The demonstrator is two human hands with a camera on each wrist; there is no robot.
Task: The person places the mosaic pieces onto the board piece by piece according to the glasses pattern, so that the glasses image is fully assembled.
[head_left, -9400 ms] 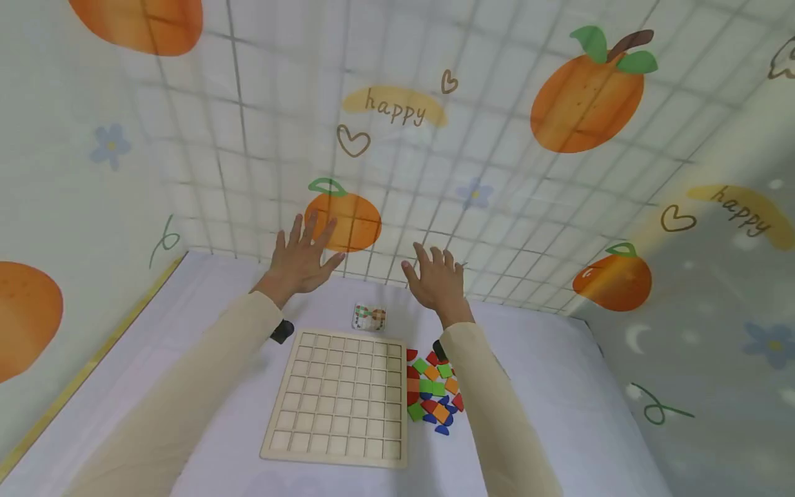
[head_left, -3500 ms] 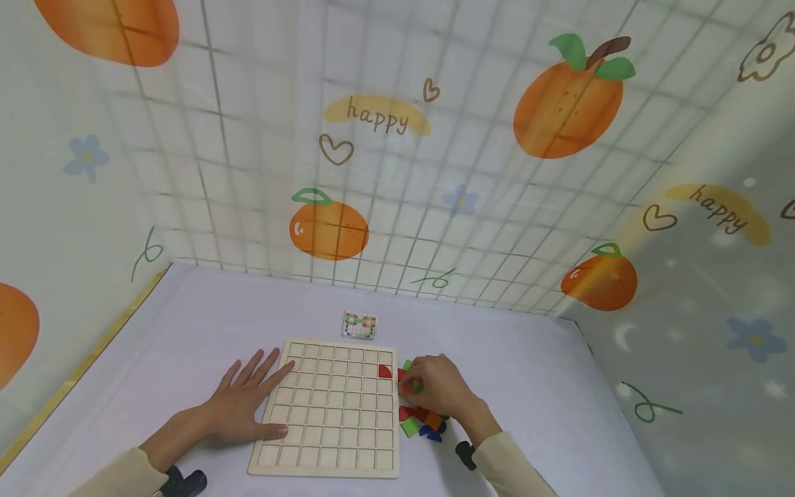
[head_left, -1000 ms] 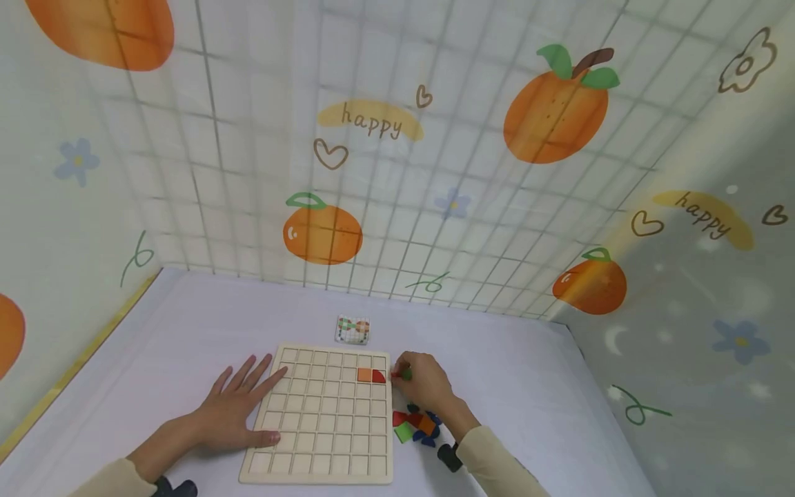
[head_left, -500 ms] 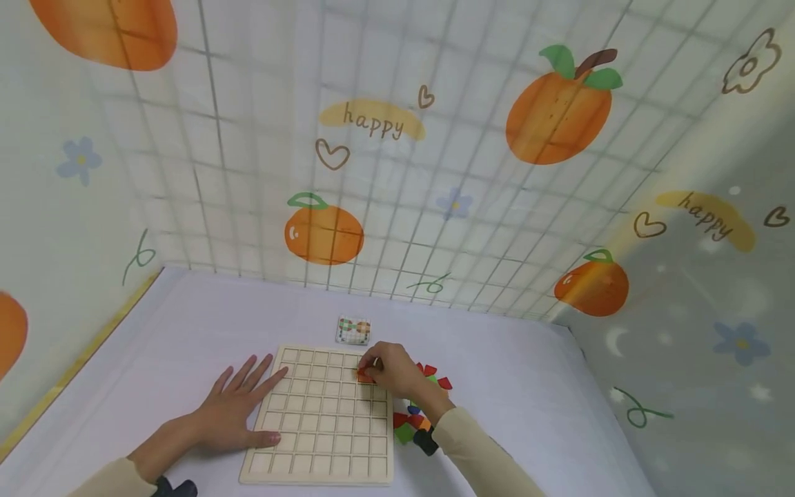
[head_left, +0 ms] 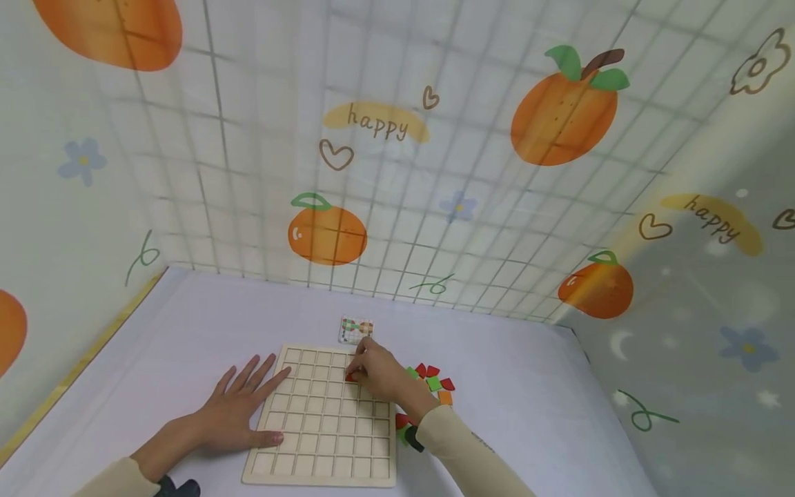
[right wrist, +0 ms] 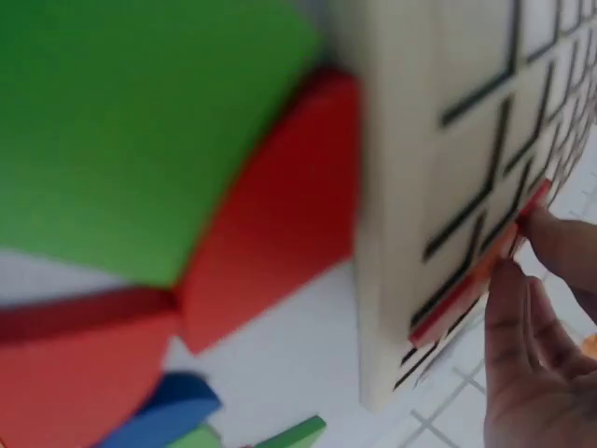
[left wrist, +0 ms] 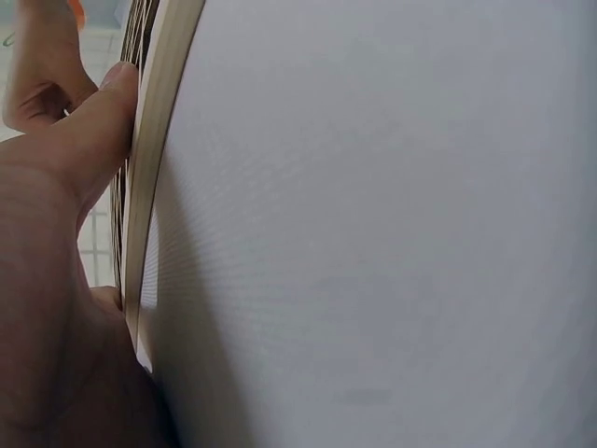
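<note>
A pale wooden grid board (head_left: 318, 431) lies on the table. The left hand (head_left: 230, 414) rests spread at its left edge, thumb and index finger on the board; in the left wrist view the left hand (left wrist: 56, 187) touches the board's edge. Over the board's upper right part, the right hand (head_left: 380, 373) pinches a red piece (head_left: 350, 377) at a cell. The right wrist view shows the right hand (right wrist: 541, 327) with thumb and finger on that row, where a red piece (right wrist: 443, 317) sits at the near end and an orange one lies partly under the fingertips.
Loose red, green, orange and blue pieces lie right of the board, among them a green square (head_left: 433, 384), an orange square (head_left: 445, 397) and a red piece (right wrist: 270, 215). A small pattern card (head_left: 349, 330) lies behind the board. Patterned cloth walls surround the white table.
Since the earlier frames the right hand has gone from the loose pieces onto the board and, lately, slightly left with a red piece. An orange square and a red piece came onto the board. The left hand stays.
</note>
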